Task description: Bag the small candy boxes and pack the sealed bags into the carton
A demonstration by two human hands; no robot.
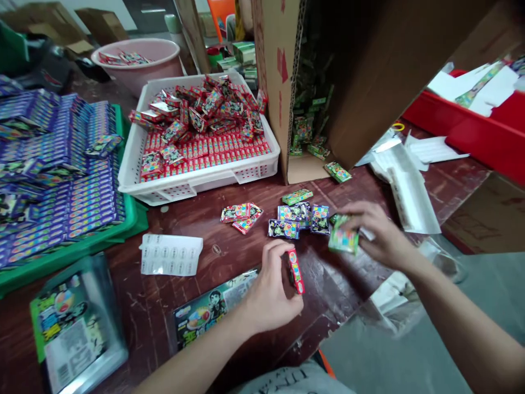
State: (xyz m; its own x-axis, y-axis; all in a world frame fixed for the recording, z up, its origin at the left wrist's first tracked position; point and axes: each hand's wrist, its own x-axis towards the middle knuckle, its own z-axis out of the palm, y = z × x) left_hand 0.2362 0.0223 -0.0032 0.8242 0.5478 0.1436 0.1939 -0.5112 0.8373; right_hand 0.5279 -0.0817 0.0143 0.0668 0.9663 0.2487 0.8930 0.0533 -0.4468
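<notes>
Between thumb and fingers, my left hand grips a small red candy box by its ends, standing on edge above the table. My right hand, slightly blurred, has its fingers on a green candy box to the right of the loose boxes. Several purple boxes lie in a small group between and beyond my hands. One green box rests just behind them, and red boxes lie to their left. Under my left forearm is a printed green-and-black pouch, partly hidden.
A white basket of red boxes and a green crate of purple boxes stand left. An open carton holds green boxes. A sticker sheet, clear printed packs, a pink basin and a red bin surround the work area.
</notes>
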